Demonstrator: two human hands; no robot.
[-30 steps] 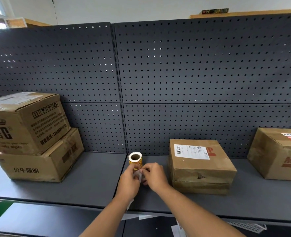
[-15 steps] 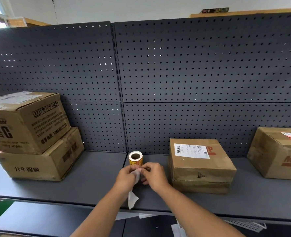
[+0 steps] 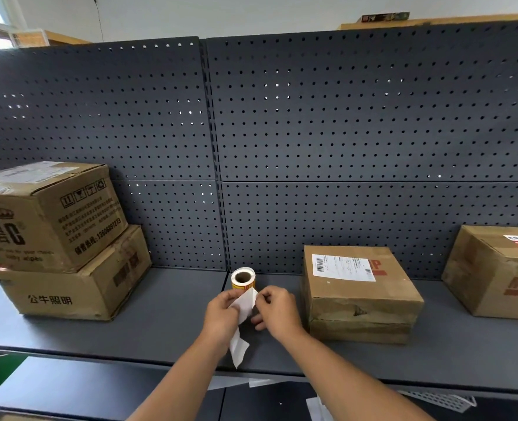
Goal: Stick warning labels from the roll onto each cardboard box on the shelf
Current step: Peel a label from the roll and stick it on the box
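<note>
Label roll (image 3: 243, 278): stood on end near the shelf's (image 3: 148, 323) back edge, beside a cardboard box (image 3: 358, 302). Left hand (image 3: 221, 317) and right hand (image 3: 279, 311) each pinched its loose paper strip (image 3: 247, 302).

One view only: a head-worn wide-angle camera, stood close in front of the dark grey metal shelf (image 3: 160, 323). It faces the dark perforated metal back panel (image 3: 358, 117) square-on and tilts slightly down. The frame runs from the stacked brown cardboard boxes (image 3: 48, 214) at the left to a brown cardboard box (image 3: 500, 268) cropped at the right edge. White wall (image 3: 221, 13) shows along the top, a lower shelf (image 3: 69, 387) along the bottom.
</note>
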